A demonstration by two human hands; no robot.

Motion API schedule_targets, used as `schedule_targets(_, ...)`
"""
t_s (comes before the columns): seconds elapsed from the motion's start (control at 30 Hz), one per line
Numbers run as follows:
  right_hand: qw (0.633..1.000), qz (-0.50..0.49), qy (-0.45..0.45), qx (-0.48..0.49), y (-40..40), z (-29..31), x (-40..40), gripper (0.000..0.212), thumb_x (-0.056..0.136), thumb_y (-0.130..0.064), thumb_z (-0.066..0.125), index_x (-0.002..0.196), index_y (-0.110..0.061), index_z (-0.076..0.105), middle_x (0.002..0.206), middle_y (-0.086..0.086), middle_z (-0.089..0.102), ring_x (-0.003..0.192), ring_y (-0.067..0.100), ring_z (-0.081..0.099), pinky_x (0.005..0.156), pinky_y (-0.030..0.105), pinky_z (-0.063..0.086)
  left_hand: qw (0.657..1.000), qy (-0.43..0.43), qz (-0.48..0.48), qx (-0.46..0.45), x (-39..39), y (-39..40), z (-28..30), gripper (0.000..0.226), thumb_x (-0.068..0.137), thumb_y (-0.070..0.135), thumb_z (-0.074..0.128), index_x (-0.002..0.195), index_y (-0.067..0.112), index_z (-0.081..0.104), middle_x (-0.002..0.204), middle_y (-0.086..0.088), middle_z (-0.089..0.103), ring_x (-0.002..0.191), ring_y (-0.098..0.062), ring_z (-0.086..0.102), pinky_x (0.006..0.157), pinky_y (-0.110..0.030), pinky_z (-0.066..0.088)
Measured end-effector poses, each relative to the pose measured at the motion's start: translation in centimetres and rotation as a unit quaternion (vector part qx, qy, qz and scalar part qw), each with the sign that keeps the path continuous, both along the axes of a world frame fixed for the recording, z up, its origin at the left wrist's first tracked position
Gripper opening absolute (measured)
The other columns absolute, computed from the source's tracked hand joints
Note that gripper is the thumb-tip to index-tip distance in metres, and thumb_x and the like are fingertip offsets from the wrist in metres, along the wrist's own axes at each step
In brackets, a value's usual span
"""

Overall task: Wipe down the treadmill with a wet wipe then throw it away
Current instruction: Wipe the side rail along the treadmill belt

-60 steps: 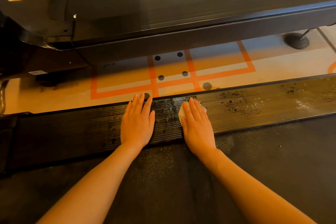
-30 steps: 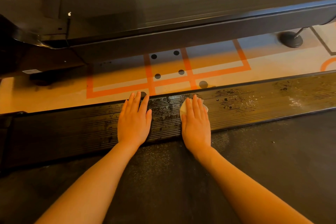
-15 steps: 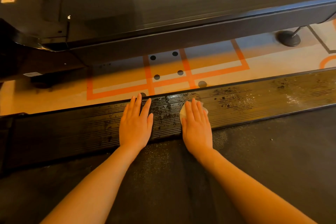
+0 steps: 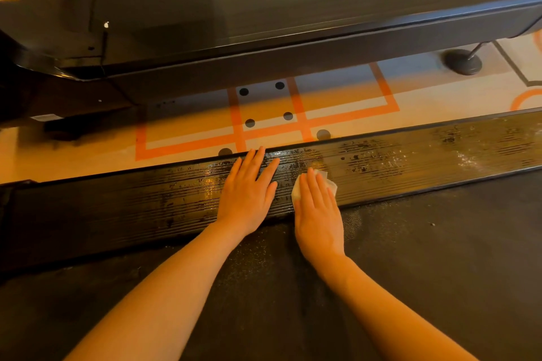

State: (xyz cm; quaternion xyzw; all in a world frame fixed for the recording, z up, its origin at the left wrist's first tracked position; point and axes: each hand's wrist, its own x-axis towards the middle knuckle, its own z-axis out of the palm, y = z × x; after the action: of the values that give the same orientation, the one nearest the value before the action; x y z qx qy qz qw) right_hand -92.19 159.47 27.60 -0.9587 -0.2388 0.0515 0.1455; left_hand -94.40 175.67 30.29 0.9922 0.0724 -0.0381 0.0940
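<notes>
While the wiping step is going on, the right hand (image 4: pixel 318 214) is pressing the wet wipe (image 4: pixel 296 192) flat-fingered on the treadmill's side rail (image 4: pixel 117 208); the left hand (image 4: pixel 247 195) is resting open beside it, and next it needs sliding along to the dry streaks farther off

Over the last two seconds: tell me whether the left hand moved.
Yes. The left hand slid right; its fingertips now lie right of the black floor dot.

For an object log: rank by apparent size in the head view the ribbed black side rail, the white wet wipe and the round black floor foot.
1. Ribbed black side rail, by far.
2. Round black floor foot.
3. White wet wipe, though the right hand hides most of it, so this order is unsure.
</notes>
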Motion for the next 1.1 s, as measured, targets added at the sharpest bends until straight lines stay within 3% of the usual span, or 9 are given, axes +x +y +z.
schedule_targets(0.13,1.000,0.011,-0.003,0.000,0.0,0.0,0.9,0.057,0.098,-0.022,0.051,0.149,-0.003,0.032,0.156,0.017,0.029,0.145,0.028,0.017,0.115,0.043,0.016,1.000,0.009,-0.010,0.018,-0.4,-0.1,-0.4,0.055,0.103,0.041,0.028,0.155,0.027,0.017,0.164,-0.007,0.004,0.151,-0.023,-0.001,0.119,-0.036,-0.002)
schedule_targets(0.27,1.000,0.003,0.016,-0.018,0.8,0.6,3.8,0.055,0.104,-0.028,0.031,0.154,-0.009,0.018,0.161,0.013,0.015,0.150,0.029,0.009,0.120,0.044,0.008,1.000,0.006,-0.012,0.015,-0.5,-0.1,-0.5,0.055,0.103,0.040,0.030,0.155,0.026,0.019,0.163,-0.007,0.007,0.150,-0.024,0.000,0.118,-0.037,-0.001)
schedule_targets(0.43,0.999,0.010,0.024,-0.043,1.6,1.2,6.7,0.057,0.106,-0.031,0.024,0.155,-0.011,0.005,0.163,0.010,0.002,0.151,0.027,-0.002,0.121,0.040,0.001,0.999,0.010,-0.011,0.035,-0.4,-0.2,-0.5,0.055,0.104,0.040,0.031,0.155,0.025,0.018,0.163,-0.008,0.006,0.150,-0.025,0.000,0.117,-0.037,-0.003)
schedule_targets(0.67,0.999,-0.040,0.011,0.003,0.4,0.3,4.0,0.055,0.104,-0.027,0.034,0.153,-0.008,0.021,0.161,0.014,0.017,0.149,0.029,0.011,0.121,0.044,0.011,0.999,0.007,-0.019,0.026,-0.5,0.0,-0.7,0.055,0.101,0.041,0.025,0.153,0.024,0.025,0.162,-0.010,0.015,0.150,-0.026,0.007,0.119,-0.039,0.004)
schedule_targets(0.9,0.998,-0.059,0.032,0.016,-1.1,-0.1,0.5,0.055,0.104,-0.026,0.036,0.154,-0.010,0.018,0.161,0.012,0.014,0.149,0.025,0.005,0.119,0.042,0.008,0.999,0.009,-0.017,0.035,-0.5,0.0,-0.6,0.056,0.100,0.043,0.019,0.153,0.024,0.026,0.162,-0.009,0.015,0.150,-0.026,0.008,0.119,-0.038,0.005)
schedule_targets(1.1,0.999,-0.023,0.042,-0.020,-0.4,0.9,5.3,0.056,0.106,-0.030,0.027,0.155,-0.013,0.008,0.163,0.009,0.004,0.150,0.024,-0.001,0.121,0.039,0.000,0.999,0.005,-0.015,0.043,-0.4,0.0,-0.8,0.054,0.101,0.042,0.023,0.151,0.023,0.032,0.160,-0.011,0.023,0.149,-0.028,0.016,0.117,-0.039,0.009)
